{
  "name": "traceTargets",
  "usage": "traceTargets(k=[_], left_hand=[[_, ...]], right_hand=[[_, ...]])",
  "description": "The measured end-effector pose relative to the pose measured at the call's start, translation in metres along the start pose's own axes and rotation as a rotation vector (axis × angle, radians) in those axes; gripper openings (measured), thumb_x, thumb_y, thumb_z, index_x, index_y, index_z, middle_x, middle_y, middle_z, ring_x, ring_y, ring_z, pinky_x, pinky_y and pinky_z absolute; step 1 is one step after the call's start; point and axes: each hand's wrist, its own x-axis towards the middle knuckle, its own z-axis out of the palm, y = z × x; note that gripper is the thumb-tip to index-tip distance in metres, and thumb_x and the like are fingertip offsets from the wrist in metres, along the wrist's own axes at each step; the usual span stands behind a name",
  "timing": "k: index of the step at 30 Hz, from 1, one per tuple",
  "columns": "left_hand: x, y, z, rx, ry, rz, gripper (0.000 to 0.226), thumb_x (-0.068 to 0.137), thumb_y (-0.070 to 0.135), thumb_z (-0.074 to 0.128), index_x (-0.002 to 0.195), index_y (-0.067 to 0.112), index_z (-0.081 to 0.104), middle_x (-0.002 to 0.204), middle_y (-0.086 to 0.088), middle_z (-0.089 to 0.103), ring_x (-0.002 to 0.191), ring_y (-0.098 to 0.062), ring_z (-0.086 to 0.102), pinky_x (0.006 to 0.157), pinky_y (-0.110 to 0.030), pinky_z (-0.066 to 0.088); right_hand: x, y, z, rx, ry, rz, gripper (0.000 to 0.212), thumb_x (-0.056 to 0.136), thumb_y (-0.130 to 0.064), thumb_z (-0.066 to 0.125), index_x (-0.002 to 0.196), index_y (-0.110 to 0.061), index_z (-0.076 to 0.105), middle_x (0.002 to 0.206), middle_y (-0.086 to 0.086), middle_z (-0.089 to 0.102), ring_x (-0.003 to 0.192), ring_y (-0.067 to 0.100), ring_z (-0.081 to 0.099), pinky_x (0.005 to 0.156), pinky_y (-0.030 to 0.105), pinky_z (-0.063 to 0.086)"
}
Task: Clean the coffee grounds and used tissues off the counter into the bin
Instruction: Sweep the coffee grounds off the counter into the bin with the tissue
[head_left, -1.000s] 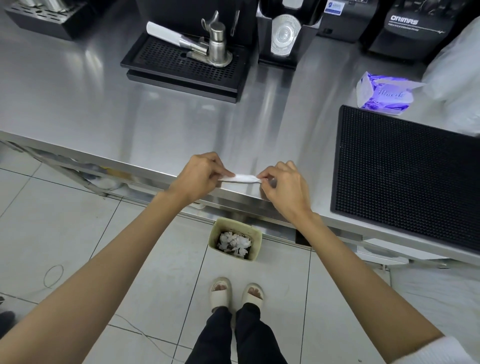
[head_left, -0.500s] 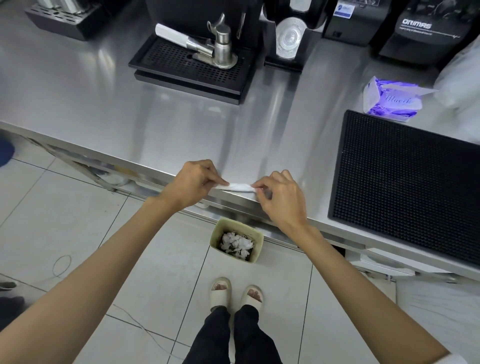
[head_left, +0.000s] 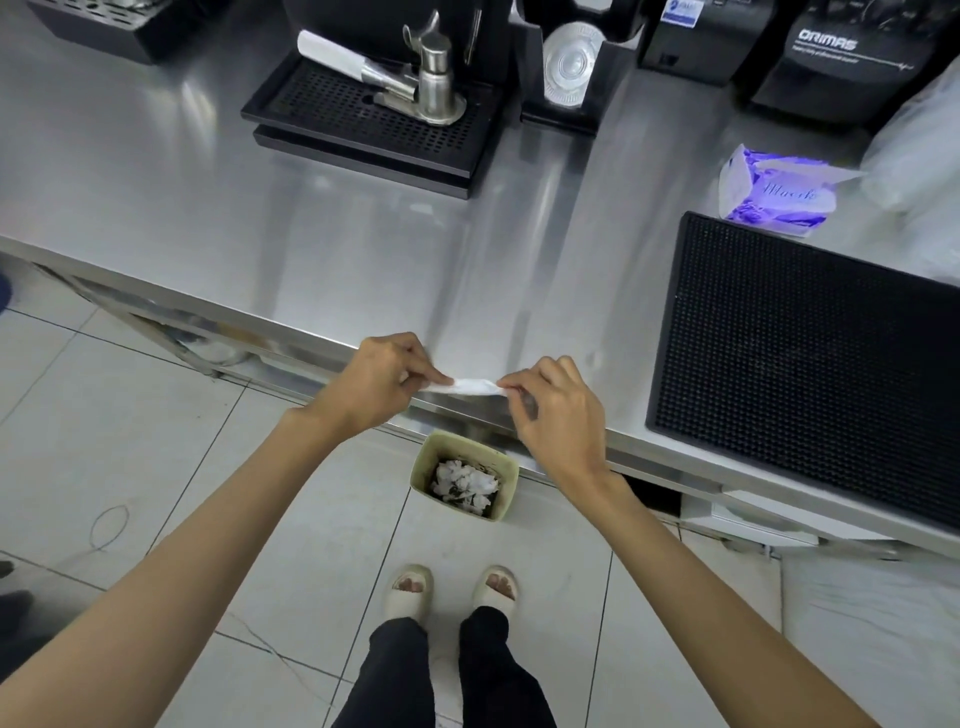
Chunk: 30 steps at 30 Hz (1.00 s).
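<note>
Right at the brushed-steel desk (head_left: 311, 218) edge, my left hand (head_left: 376, 382) and right hand (head_left: 553, 410) each pinch one end of a thin, folded white tissue (head_left: 474, 386), grips closed tight on it, above the pale square bin (head_left: 506, 480) of crumpled tissues on the floor.

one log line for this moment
both hands pinch tissue | at counter edge | above bin | not dropped

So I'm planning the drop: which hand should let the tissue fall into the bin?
Probably right hand: it pinches the tissue nearer above the bin; left hand sits further aside.
</note>
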Motion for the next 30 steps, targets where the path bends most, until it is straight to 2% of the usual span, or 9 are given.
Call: traceTargets(k=[4, 7, 11, 15, 19, 22, 24, 27, 30], left_hand=[[-0.018, -0.004, 0.006, -0.027, -0.085, -0.021, 0.026, 0.084, 0.002, 0.061, 0.097, 0.020, 0.074, 0.086, 0.003, 0.058, 0.084, -0.015, 0.060, 0.076, -0.006, 0.040], [-0.032, -0.012, 0.018, -0.014, -0.073, -0.038, 0.026, 0.085, 0.006, 0.060, 0.096, 0.025, 0.073, 0.087, 0.005, 0.060, 0.076, -0.012, 0.058, 0.076, -0.024, 0.048], [-0.049, -0.037, 0.046, -0.210, -0.067, -0.228, 0.021, 0.083, 0.004, 0.061, 0.091, 0.019, 0.072, 0.088, -0.002, 0.067, 0.072, -0.021, 0.069, 0.066, -0.015, 0.047], [-0.055, -0.066, 0.085, -0.367, -0.088, -0.463, 0.013, 0.081, 0.002, 0.064, 0.085, 0.012, 0.072, 0.086, -0.009, 0.069, 0.066, -0.020, 0.068, 0.057, -0.020, 0.053], [-0.049, -0.098, 0.133, -0.445, -0.100, -0.610, 0.022, 0.078, -0.004, 0.064, 0.091, 0.010, 0.073, 0.084, -0.008, 0.066, 0.047, 0.001, 0.060, 0.068, -0.021, 0.058], [-0.038, -0.123, 0.176, -0.497, -0.087, -0.650, 0.026, 0.076, -0.006, 0.065, 0.099, 0.006, 0.072, 0.079, -0.004, 0.061, 0.049, 0.002, 0.060, 0.062, -0.006, 0.053], [-0.029, -0.141, 0.206, -0.457, -0.096, -0.646, 0.029, 0.076, -0.003, 0.067, 0.102, 0.008, 0.071, 0.083, -0.001, 0.062, 0.057, 0.004, 0.061, 0.068, -0.006, 0.050], [-0.017, -0.166, 0.251, -0.413, -0.124, -0.630, 0.030, 0.078, -0.002, 0.064, 0.105, 0.010, 0.069, 0.089, -0.002, 0.061, 0.084, -0.011, 0.058, 0.080, -0.011, 0.043], [-0.010, -0.196, 0.291, -0.413, -0.130, -0.611, 0.030, 0.079, -0.001, 0.064, 0.106, 0.011, 0.069, 0.094, -0.004, 0.063, 0.071, 0.003, 0.060, 0.075, -0.006, 0.046]], right_hand=[[-0.027, -0.007, 0.003, 0.047, 0.028, 0.028, 0.012, 0.080, -0.010, 0.066, 0.087, -0.018, 0.072, 0.073, 0.000, 0.062, 0.056, 0.015, 0.060, 0.041, 0.024, 0.049], [-0.046, -0.016, 0.015, 0.155, 0.003, 0.134, 0.012, 0.085, -0.007, 0.061, 0.091, -0.012, 0.070, 0.082, 0.004, 0.062, 0.056, 0.019, 0.061, 0.050, 0.029, 0.054], [-0.071, -0.018, 0.046, 0.362, -0.080, 0.398, 0.013, 0.085, -0.001, 0.061, 0.093, -0.006, 0.070, 0.095, 0.007, 0.063, 0.074, 0.014, 0.061, 0.067, 0.002, 0.045], [-0.096, -0.009, 0.089, 0.538, -0.116, 0.666, 0.018, 0.080, 0.006, 0.063, 0.093, -0.005, 0.071, 0.097, 0.007, 0.059, 0.078, 0.014, 0.058, 0.065, -0.004, 0.043], [-0.110, 0.017, 0.140, 0.694, -0.075, 0.863, 0.018, 0.081, 0.008, 0.061, 0.090, -0.004, 0.071, 0.091, 0.012, 0.067, 0.072, 0.021, 0.065, 0.071, 0.030, 0.060], [-0.118, 0.048, 0.189, 0.754, -0.073, 0.986, 0.021, 0.081, 0.011, 0.060, 0.092, -0.005, 0.068, 0.084, 0.012, 0.065, 0.063, 0.016, 0.065, 0.063, 0.024, 0.061], [-0.126, 0.071, 0.226, 0.774, -0.067, 1.033, 0.022, 0.080, 0.012, 0.061, 0.087, -0.008, 0.067, 0.084, 0.013, 0.064, 0.065, 0.023, 0.064, 0.069, 0.035, 0.061], [-0.139, 0.102, 0.279, 0.741, -0.053, 1.087, 0.022, 0.077, 0.013, 0.061, 0.082, -0.008, 0.068, 0.087, 0.012, 0.067, 0.074, 0.027, 0.066, 0.081, 0.050, 0.057], [-0.151, 0.130, 0.326, 0.715, -0.068, 1.110, 0.022, 0.077, 0.011, 0.060, 0.087, -0.005, 0.069, 0.093, 0.014, 0.070, 0.086, 0.030, 0.067, 0.084, 0.050, 0.057]])
